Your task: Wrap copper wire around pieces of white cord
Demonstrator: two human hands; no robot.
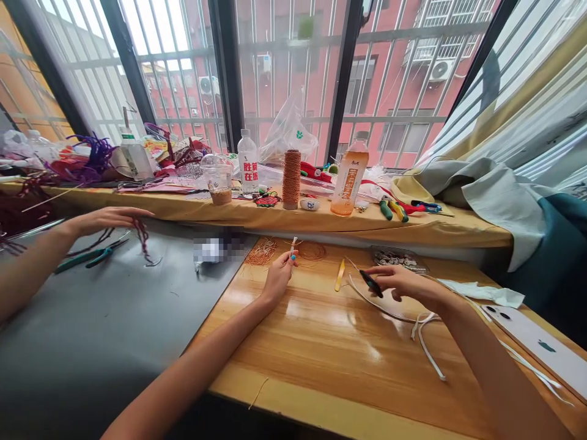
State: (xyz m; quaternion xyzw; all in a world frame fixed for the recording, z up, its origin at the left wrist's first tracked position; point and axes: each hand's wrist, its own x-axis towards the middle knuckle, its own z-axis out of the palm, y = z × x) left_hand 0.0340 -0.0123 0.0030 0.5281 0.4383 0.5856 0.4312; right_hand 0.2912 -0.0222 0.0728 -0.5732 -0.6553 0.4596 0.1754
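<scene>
My left hand (279, 276) is closed in a pinch on a small clear stick-like piece (292, 247), held upright above the wooden table (330, 360). My right hand (406, 282) is closed on a small black tool (370, 283) with a thin tip pointing up left. A yellow strip (340, 274) lies between my hands. White cord (426, 342) runs under my right wrist. Coils of copper-coloured thread (263, 252) lie just beyond my left hand.
Another person's hand (107, 219) at the left holds dark red cord above a grey mat (92, 330), with pliers (92, 256) beside it. The yellow-covered ledge (257, 211) carries bottles (248, 162), a thread spool (291, 179), a cup and tools. A white phone (541, 349) lies at the right.
</scene>
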